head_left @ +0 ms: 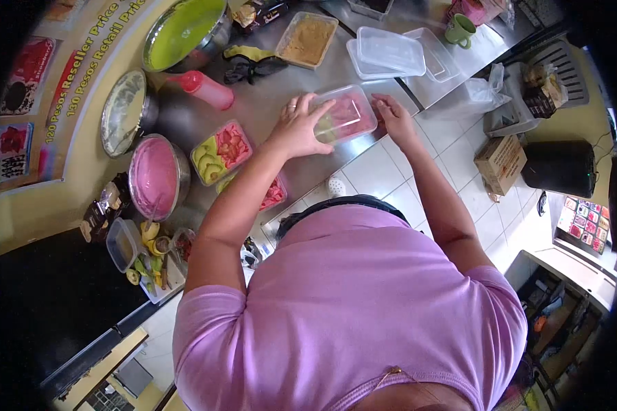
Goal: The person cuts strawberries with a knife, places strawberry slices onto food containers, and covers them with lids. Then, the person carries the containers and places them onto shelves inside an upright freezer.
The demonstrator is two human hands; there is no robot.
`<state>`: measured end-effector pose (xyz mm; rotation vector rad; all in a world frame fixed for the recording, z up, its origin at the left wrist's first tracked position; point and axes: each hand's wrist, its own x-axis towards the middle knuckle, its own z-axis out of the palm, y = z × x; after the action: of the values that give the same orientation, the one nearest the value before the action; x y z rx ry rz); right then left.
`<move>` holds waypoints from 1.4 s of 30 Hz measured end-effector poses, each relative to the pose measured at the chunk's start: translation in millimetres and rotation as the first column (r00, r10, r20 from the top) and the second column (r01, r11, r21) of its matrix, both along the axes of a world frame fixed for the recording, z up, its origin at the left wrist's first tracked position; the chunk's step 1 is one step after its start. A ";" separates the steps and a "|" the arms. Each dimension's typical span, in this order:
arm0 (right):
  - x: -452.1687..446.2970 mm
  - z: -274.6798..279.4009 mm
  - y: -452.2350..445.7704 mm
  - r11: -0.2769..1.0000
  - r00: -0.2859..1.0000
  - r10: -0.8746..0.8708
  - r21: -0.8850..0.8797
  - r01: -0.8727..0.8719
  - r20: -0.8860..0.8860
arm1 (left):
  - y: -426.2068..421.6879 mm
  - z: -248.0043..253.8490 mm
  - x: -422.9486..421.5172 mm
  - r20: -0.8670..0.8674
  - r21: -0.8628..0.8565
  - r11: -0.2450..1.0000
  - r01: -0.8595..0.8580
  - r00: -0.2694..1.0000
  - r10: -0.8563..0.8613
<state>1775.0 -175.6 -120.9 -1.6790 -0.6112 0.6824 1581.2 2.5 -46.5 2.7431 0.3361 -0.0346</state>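
Note:
A clear plastic container (348,115) with a lid over pink and green contents sits near the front edge of the steel counter. My left hand (299,125) spans its left end, thumb at the near side and fingers over the lid and far side, gripping it. By the container's right end is my right hand (395,120), its fingers apart and holding nothing; whether the fingertips touch the rim I cannot tell. To the left stands an uncovered container (222,152) of sliced green fruit and red pieces. Another filled container (274,195) is partly hidden behind my left forearm.
A pink squeeze bottle (206,89) lies past my left hand. Bowls of green (185,31), pale (125,113) and pink cream (154,175) line the wall. Farther back are a tub of brown crumbs (307,40), stacked clear lids (391,51) and a green mug (460,30).

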 end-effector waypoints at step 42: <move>-200.9 -1.6 24.3 0.960 0.932 0.279 -0.093 -0.264 0.232 | 24.1 29.4 -235.7 -0.147 0.134 0.990 -0.040 0.987 0.060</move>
<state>1574.1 -151.4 -122.5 -1.7665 -1.0220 0.7006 1345.5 26.6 -17.1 2.8676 0.4645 -0.2154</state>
